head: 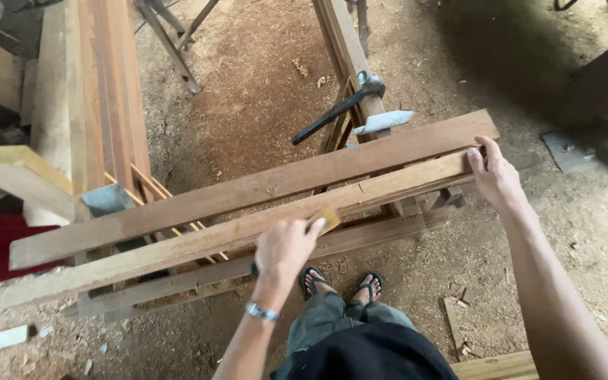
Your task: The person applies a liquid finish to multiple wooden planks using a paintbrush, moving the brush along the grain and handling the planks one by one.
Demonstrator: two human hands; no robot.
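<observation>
Two long wooden planks lie side by side across low wooden trestles, running from lower left to upper right. My left hand [284, 248], with a metal bracelet on the wrist, rests on the near plank [177, 248] about midway along. Its fingers are closed on a small yellow-tan object [329, 218] pressed against the plank's top face. My right hand [492, 172] grips the right end of the near plank, fingers curled over the end. The far plank [248, 188] lies untouched behind it.
A dark-handled hammer [338, 109] lies on a beam [343, 42] behind the planks. Long boards [107, 91] are stacked at the left. My feet in flip-flops [339, 283] stand on a sawdust-covered floor, with wood offcuts [455, 320] lying around.
</observation>
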